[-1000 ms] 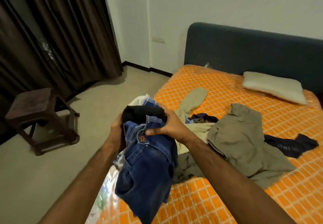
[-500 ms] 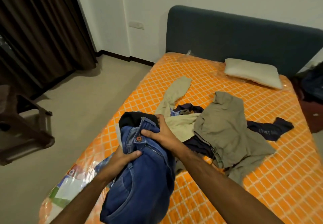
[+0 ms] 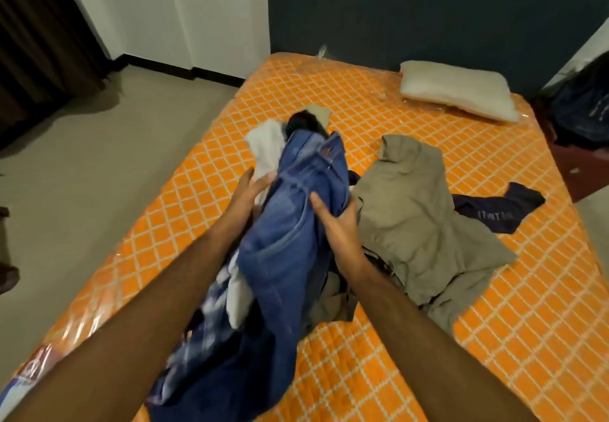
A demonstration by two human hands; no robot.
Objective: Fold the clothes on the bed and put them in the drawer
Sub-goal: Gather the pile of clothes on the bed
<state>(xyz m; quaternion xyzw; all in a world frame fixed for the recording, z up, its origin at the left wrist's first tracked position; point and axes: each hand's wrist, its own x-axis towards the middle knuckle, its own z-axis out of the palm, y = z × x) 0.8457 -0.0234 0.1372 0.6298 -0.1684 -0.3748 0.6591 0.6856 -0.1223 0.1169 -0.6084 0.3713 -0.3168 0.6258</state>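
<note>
Blue jeans (image 3: 290,230): bunched, held up over the near part of the bed (image 3: 428,339), waistband pointing toward the headboard (image 3: 412,9). Left hand (image 3: 248,192): fingers fairly straight, pressed against the bundle's left side. Right hand (image 3: 339,224): thumb and fingers curled round the denim on its right side. White garment (image 3: 265,145) and black garment (image 3: 304,121): bundled with the jeans, showing at top and left. Olive garment (image 3: 412,217): crumpled on the mattress just right of the bundle. Dark navy garment (image 3: 501,207): lay beyond it. Pillow (image 3: 458,93): near the headboard. Dark curtain (image 3: 39,26): far left.
</note>
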